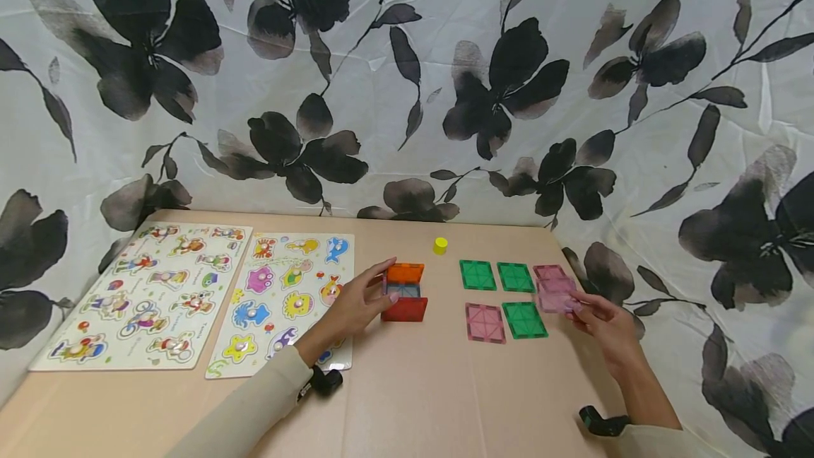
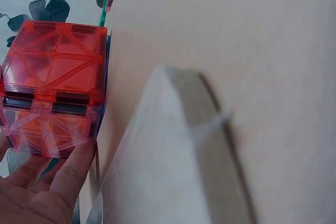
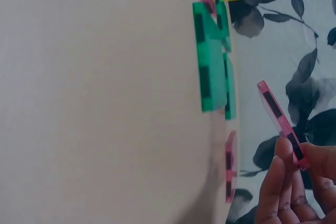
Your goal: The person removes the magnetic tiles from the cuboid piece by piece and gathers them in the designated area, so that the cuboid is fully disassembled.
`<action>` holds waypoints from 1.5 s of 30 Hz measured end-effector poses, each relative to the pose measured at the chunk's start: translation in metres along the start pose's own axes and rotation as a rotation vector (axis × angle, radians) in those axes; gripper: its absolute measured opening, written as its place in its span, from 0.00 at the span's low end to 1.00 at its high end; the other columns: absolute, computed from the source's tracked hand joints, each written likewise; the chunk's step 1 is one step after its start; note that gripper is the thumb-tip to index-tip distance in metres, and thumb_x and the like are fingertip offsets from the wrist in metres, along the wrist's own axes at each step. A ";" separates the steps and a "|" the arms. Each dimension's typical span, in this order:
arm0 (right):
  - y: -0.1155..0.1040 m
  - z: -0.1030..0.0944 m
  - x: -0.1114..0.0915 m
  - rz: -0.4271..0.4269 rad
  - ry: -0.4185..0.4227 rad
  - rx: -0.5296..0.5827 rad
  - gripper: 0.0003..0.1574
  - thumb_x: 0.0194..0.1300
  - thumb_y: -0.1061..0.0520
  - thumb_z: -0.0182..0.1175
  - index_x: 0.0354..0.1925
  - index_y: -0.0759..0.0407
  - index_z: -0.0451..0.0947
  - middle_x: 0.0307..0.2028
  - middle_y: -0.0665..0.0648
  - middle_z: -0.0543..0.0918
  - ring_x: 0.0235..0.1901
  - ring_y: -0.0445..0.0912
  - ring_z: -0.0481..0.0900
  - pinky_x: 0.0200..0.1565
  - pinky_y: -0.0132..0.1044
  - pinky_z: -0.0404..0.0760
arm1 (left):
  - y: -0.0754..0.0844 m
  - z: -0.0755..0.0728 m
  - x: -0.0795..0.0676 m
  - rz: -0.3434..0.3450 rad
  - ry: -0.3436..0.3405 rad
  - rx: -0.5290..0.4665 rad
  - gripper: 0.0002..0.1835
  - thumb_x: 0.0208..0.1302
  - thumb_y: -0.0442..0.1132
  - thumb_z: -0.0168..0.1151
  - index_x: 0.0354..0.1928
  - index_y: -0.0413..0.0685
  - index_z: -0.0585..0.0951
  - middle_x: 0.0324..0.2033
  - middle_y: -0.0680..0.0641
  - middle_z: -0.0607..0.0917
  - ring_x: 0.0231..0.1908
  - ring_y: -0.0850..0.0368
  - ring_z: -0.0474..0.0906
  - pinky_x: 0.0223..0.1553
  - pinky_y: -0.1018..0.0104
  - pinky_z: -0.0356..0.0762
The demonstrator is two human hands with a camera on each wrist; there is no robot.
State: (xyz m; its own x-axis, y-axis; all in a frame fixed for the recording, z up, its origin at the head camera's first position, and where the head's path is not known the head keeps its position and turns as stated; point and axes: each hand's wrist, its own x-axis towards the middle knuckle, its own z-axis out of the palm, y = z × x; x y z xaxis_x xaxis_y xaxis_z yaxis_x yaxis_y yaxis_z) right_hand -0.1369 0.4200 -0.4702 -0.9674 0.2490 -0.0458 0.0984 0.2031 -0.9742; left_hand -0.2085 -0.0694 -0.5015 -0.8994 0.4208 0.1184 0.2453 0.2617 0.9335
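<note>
My left hand (image 1: 356,306) grips the left side of a small box of see-through magnetic tiles (image 1: 404,312), red, orange and blue in the head view. In the left wrist view the box shows a red tile (image 2: 58,59) over a pink one, with fingers of the left hand (image 2: 52,187) at its lower edge. Between thumb and fingers, my right hand (image 1: 607,334) pinches a pink magnetic tile (image 3: 282,121), raised off the table and seen nearly edge-on in the right wrist view. It overlaps another pink tile (image 1: 550,273) in the head view.
Three green tiles (image 1: 478,275) and a pink tile (image 1: 485,322) lie between the hands. A yellow cylinder (image 1: 440,246) stands behind. Two picture puzzle boards (image 1: 216,366) lie left, under the left forearm's reach. Floral cloth (image 1: 407,90) hangs along the table's back and right edges.
</note>
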 end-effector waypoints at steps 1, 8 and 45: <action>0.002 -0.002 0.000 0.012 0.012 -0.015 0.27 0.78 0.62 0.62 0.70 0.70 0.75 0.41 0.38 0.91 0.39 0.37 0.91 0.45 0.28 0.90 | 0.000 0.000 0.000 -0.003 0.000 0.000 0.37 0.76 0.46 0.66 0.82 0.72 0.63 0.82 0.53 0.64 0.80 0.41 0.64 0.77 0.43 0.70; 0.017 -0.017 -0.001 0.069 0.057 -0.110 0.27 0.79 0.61 0.59 0.71 0.69 0.74 0.42 0.31 0.88 0.40 0.33 0.89 0.45 0.24 0.89 | 0.000 0.000 0.000 -0.004 0.001 0.000 0.38 0.76 0.46 0.66 0.82 0.71 0.63 0.82 0.52 0.64 0.80 0.39 0.64 0.76 0.43 0.71; -0.028 0.049 -0.036 -0.119 0.022 -0.387 0.20 0.78 0.58 0.62 0.65 0.61 0.81 0.57 0.63 0.85 0.43 0.40 0.89 0.44 0.27 0.89 | -0.001 -0.011 0.009 0.024 -0.071 -0.157 0.31 0.81 0.42 0.59 0.81 0.58 0.66 0.80 0.45 0.66 0.80 0.36 0.61 0.78 0.37 0.65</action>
State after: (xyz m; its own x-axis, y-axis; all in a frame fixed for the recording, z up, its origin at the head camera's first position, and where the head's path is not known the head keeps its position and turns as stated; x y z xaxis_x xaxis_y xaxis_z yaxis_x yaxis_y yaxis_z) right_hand -0.1161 0.3593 -0.4523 -0.9725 0.2220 0.0708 0.0711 0.5718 -0.8173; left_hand -0.2210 -0.0747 -0.4974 -0.8645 0.4875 0.1222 0.2020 0.1144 0.9727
